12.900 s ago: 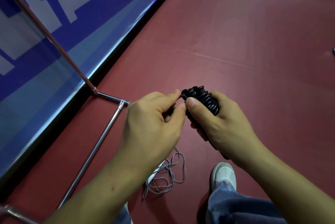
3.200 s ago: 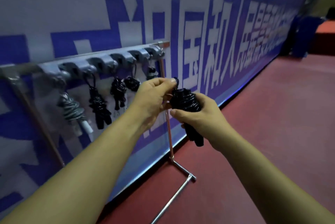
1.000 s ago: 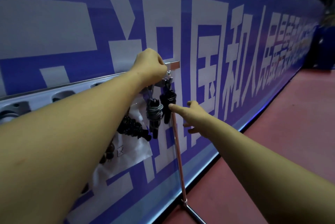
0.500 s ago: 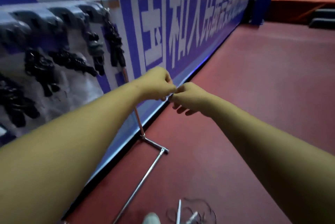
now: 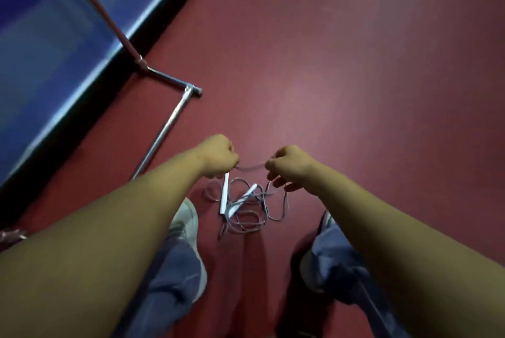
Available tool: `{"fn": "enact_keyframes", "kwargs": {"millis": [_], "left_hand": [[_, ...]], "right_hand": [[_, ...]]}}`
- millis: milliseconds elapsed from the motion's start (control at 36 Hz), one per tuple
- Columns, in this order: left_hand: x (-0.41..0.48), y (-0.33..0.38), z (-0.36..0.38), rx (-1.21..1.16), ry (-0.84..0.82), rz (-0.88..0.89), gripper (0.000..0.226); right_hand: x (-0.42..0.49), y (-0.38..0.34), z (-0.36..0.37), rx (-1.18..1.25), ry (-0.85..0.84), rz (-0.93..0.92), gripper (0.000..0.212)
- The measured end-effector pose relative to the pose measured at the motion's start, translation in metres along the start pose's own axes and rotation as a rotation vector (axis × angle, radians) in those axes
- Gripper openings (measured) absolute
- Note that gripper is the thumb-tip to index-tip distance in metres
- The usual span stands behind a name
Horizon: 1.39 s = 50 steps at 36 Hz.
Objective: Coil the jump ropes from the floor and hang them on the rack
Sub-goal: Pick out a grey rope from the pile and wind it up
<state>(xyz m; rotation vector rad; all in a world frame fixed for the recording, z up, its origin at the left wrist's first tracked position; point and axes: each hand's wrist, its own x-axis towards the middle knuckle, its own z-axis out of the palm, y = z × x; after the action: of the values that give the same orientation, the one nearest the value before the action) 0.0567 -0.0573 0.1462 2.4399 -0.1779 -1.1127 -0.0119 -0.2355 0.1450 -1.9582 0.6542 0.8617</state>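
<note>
Below, a grey jump rope [image 5: 232,209] with white handles [image 5: 224,195] lies tangled on the red floor [image 5: 355,91] between the person's shoes [image 5: 185,217]. The left hand [image 5: 218,156] and right hand [image 5: 289,167] each pinch its cord, a short span stretched between them. Coiling will likely go best by lifting slowly, letting snarled loops fall loose, then winding even turns.

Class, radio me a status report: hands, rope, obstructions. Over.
Left hand and right hand each pinch the thin grey jump rope. Rest lies tangled on red floor. Silver metal rack foot apart, left.
</note>
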Motion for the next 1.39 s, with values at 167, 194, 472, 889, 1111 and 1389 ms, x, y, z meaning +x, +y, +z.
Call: {"fn": "enact_keyframes", "kwargs": {"millis": [167, 194, 472, 889, 1111, 1389], "left_hand": [[0.074, -0.072, 0.086, 0.127, -0.103, -0.169, 0.023], [0.083, -0.08, 0.095, 0.148, -0.104, -0.185, 0.024], [0.148, -0.114, 0.168, 0.085, 0.04, -0.313, 0.046], [0.151, -0.118, 0.175, 0.001, 0.133, -0.251, 0.027], [0.137, -0.109, 0.19, 0.068, 0.041, 0.005, 0.011], [0.144, -0.117, 0.195, 0.195, 0.046, -0.081, 0.024]], "right_hand": [[0.092, 0.077, 0.05, 0.018, -0.036, 0.093, 0.024], [0.102, 0.085, 0.057, 0.005, -0.015, 0.084, 0.024], [0.16, 0.127, 0.119, -0.256, -0.081, -0.029, 0.032], [0.163, 0.134, 0.121, -0.331, -0.157, 0.064, 0.028], [0.163, 0.135, 0.126, -0.214, -0.258, -0.016, 0.099], [0.168, 0.145, 0.127, -0.275, -0.249, 0.036, 0.097]]}}
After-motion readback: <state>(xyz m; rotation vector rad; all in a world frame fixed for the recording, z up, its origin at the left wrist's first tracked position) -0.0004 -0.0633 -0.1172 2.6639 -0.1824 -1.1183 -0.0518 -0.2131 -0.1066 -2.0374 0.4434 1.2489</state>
